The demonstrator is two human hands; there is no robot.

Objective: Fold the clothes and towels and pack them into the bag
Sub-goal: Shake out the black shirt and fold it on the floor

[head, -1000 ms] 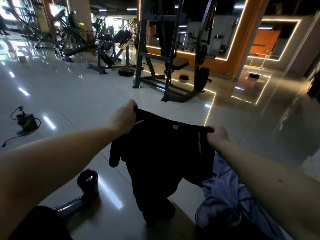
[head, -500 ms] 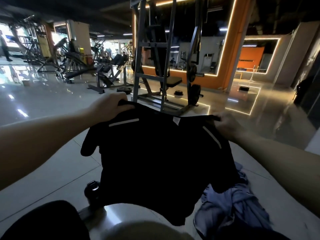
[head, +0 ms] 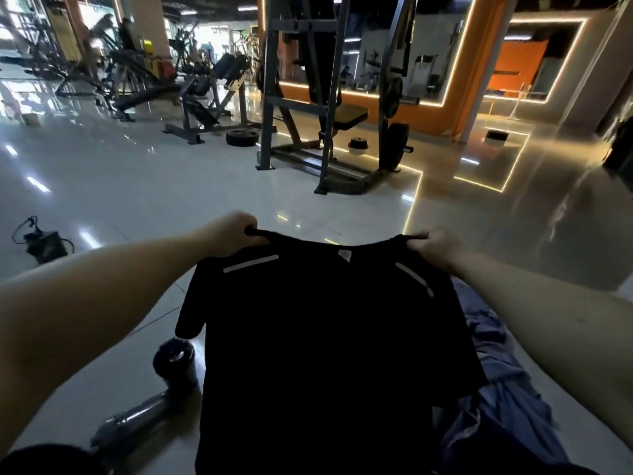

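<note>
Glossy pale floor tiles (head: pixel 137 186) are seen across a dim gym, lit by orange-framed light strips at the back. A small white neck label (head: pixel 345 256) is sewn inside the collar of a black short-sleeved T-shirt (head: pixel 325 337); its print is too small to be read. Two grey reflective stripes (head: pixel 250 263) are set on the shoulders. The shirt is held up in the air, spread flat and hanging over the near floor. Much of a crumpled blue-grey garment (head: pixel 507 399) on the floor to the right is hidden by it. A dark round-topped cylinder (head: pixel 174 358) and a grey metallic bottle (head: pixel 137 418) are seen beside its left hem. A dark steel weight machine (head: pixel 325 108) is placed well beyond. Both arms are stretched forward; one shoulder seam is pinched by the left hand (head: pixel 229 233), the other by the right hand (head: pixel 433 246), fingers curled.
</note>
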